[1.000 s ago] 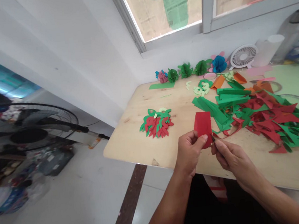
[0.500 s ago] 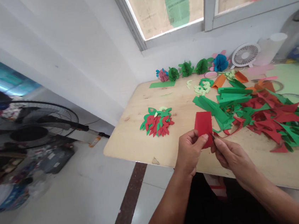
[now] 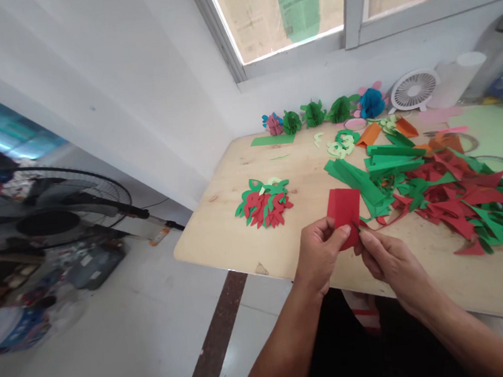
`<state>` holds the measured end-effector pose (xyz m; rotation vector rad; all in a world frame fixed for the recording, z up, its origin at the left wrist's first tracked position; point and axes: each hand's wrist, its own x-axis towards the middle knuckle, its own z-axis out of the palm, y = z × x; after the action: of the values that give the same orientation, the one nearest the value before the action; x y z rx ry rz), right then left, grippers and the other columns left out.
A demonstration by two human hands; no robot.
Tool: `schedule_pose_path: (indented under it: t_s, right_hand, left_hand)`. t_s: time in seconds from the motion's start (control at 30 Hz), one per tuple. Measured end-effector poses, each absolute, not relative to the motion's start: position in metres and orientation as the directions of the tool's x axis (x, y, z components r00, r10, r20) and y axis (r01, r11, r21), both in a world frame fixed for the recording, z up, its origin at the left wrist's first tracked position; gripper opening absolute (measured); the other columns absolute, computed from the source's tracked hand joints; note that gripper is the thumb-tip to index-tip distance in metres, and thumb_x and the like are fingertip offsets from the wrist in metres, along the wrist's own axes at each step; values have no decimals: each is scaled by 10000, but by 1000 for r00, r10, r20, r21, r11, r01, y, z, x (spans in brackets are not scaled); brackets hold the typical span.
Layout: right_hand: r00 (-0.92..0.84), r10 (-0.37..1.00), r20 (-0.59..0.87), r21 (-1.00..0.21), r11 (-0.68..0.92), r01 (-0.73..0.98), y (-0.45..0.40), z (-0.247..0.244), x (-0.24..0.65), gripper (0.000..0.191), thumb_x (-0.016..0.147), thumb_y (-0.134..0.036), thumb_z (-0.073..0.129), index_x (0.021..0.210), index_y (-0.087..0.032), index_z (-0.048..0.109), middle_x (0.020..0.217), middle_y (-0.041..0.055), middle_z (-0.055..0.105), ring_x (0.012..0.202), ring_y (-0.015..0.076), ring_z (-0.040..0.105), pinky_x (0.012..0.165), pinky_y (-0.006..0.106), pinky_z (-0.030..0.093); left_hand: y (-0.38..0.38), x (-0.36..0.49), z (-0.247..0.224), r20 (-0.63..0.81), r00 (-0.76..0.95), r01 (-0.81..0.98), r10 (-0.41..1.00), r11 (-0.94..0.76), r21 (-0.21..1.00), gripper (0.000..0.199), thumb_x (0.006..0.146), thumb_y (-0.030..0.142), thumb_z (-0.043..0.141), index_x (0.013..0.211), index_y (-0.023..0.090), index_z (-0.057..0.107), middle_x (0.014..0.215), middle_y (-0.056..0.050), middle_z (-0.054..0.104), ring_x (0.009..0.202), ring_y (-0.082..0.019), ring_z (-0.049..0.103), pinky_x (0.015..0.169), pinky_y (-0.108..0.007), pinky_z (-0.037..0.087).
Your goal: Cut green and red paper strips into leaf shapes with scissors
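Observation:
My left hand (image 3: 323,250) pinches a folded piece of red paper (image 3: 345,205) between thumb and fingers, above the table's front part. My right hand (image 3: 382,256) is closed around a pair of scissors (image 3: 357,229); only a bit of the dark blades shows, at the right edge of the red paper, and the handles are hidden in the fingers. Left of the hands lies a pile of red and green leaf-shaped cutouts (image 3: 266,205). To the right spreads a heap of red and green paper scraps (image 3: 454,197), with folded green strips (image 3: 358,180) at its near left.
Paper flowers (image 3: 314,113) line the wall at the back of the wooden table (image 3: 220,234). A small white fan (image 3: 415,90) stands at the back right, by pale green sheets (image 3: 497,132). On the floor at left is a large black fan (image 3: 48,222).
The red paper has fanned slightly, its upper right corner now reaching farther right. Both hands stay almost in place, with the scissors still at the paper's edge.

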<state>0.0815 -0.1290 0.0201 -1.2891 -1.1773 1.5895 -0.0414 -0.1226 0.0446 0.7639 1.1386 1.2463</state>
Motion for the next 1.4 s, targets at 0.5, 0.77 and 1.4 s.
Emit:
schedule_pose_path:
  t_s: [0.5, 0.77, 1.4]
  right_hand:
    - [-254, 927, -276, -955, -294, -38, -129, 22, 83, 464, 824, -603, 474, 673, -167, 514, 442, -91, 281, 390, 53, 210, 390, 215, 132]
    - [-266, 923, -278, -954, -298, -37, -128, 23, 83, 451, 828, -592, 467, 671, -171, 510, 431, -89, 294, 379, 54, 216, 384, 217, 140]
    - [-275, 919, -283, -958, -282, 42, -125, 26, 84, 457, 827, -602, 443, 661, -181, 503, 430, -89, 277, 383, 60, 211, 378, 218, 145]
  left_hand:
    - [-120, -45, 48, -255, -67, -316, 965, 222, 922, 153, 649, 255, 698, 628, 131, 612, 652, -18, 652, 602, -98, 554, 633, -231, 424]
    - [-119, -47, 47, -244, -40, -303, 969, 221, 927, 152, 662, 264, 694, 643, 131, 621, 631, -7, 638, 604, -101, 558, 638, -237, 428]
    - [-117, -53, 52, -237, 24, -261, 971, 235, 936, 134, 680, 231, 672, 635, 127, 600, 621, 0, 624, 578, -77, 534, 607, -212, 411]
